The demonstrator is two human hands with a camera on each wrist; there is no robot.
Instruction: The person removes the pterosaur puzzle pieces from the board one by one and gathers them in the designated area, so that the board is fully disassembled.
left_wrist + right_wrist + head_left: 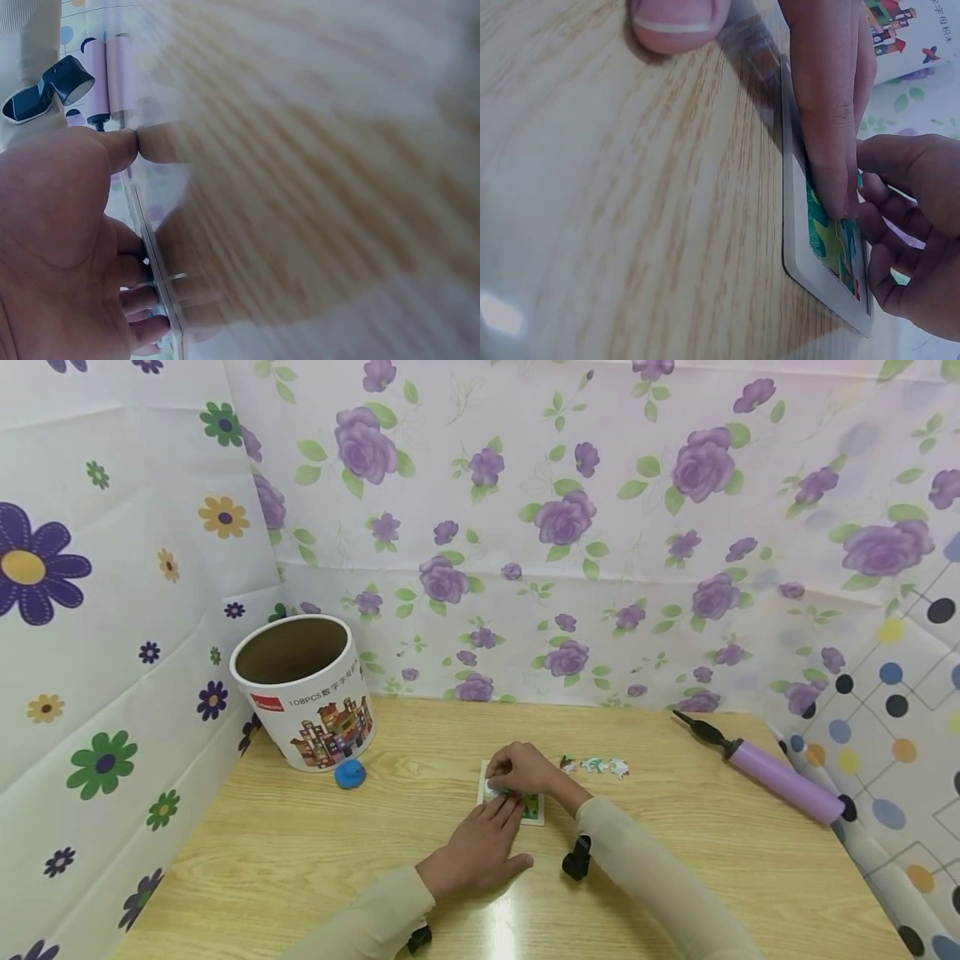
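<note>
The tabletop (300, 860) looked like smooth, pale wood grain under a glossy finish, with a bright patch of glare at the near side and mirror-like reflections. On it, the puzzle board (796, 225) had a smooth, pale frame around a colourful printed picture; the loose pieces (592, 765) at its right seemed thin and printed. At far left, the bucket (300, 714) was smooth and lightly sheened outside, card or plastic being unclear. The blue duck (349, 774) looked like smooth rubber or plastic. At far right, the pump (787, 781) was smooth plastic. Creased, printed sheeting (480, 527) hung behind; the sleeves (652, 868) were matt cloth.
</note>
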